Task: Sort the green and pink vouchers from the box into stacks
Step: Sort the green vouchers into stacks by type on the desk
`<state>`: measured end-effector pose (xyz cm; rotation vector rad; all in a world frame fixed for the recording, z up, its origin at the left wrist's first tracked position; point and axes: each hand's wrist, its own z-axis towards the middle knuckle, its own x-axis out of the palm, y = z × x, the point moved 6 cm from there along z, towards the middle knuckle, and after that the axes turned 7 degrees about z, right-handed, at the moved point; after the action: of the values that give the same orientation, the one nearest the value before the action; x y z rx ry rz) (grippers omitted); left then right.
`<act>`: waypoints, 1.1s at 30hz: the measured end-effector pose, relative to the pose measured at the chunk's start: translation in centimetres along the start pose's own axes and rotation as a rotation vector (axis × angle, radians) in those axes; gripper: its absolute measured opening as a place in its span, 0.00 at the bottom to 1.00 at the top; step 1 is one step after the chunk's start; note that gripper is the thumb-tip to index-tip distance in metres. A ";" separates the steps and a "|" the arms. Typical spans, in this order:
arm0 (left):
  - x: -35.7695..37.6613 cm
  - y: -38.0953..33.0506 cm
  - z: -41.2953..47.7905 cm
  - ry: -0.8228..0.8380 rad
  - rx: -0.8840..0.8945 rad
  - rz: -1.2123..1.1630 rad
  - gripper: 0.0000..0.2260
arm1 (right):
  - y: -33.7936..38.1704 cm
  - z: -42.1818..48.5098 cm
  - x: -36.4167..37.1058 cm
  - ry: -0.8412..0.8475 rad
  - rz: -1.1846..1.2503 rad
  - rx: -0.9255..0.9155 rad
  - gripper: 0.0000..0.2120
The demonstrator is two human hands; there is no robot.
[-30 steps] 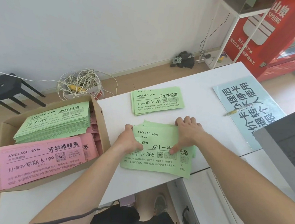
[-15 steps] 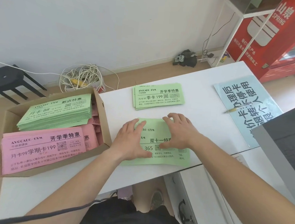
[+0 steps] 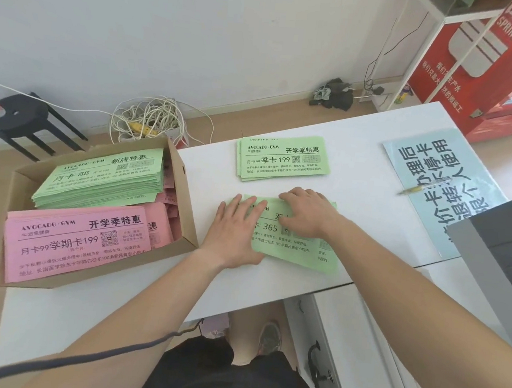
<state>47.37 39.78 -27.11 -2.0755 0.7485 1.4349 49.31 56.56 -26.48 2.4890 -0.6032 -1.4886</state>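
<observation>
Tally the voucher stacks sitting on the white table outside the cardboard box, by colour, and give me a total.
Green paper voucher stacks: 2, the far stack and the near stack under the left hand and right hand.
Pink paper voucher stacks: 0; the pink vouchers lie in the brown cardboard box.
Total: 2.

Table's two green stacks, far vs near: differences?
The far stack lies untouched; the near stack has the left hand and right hand resting on it. The far stack's top reads 199; the near stack's reads 365. Both are green and lie on the white table.
</observation>
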 end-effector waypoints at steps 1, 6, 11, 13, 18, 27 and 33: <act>0.1 0.1 0.0 0.012 -0.006 0.020 0.54 | -0.2 0.1 -0.1 -0.009 0.008 0.007 0.33; 0.5 0.7 0.5 0.041 -0.067 0.018 0.58 | 0.1 0.0 0.0 -0.004 0.005 -0.013 0.34; 0.0 0.1 1.2 -0.012 -0.049 -0.061 0.55 | -0.3 -0.3 -0.5 0.006 0.024 -0.008 0.34; -0.1 0.4 1.2 -0.025 -0.096 -0.090 0.58 | -0.8 -0.9 -1.0 0.003 0.061 -0.001 0.35; 0.5 2.1 -0.5 0.049 -0.300 -0.324 0.65 | -5.3 -4.9 -2.1 -0.247 0.328 0.332 0.39; 0.3 0.7 -0.1 -0.058 -0.278 -0.453 0.56 | -6.0 -8.0 1.3 -0.258 0.654 0.564 0.42; 0.4 0.8 0.2 -0.049 -0.277 -0.430 0.56 | -6.4 -6.8 0.1 -0.253 0.587 0.570 0.41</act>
<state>46.82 39.33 -27.64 -2.2185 0.0691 1.3907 56.94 61.95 -25.58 2.1396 -1.8351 -1.5290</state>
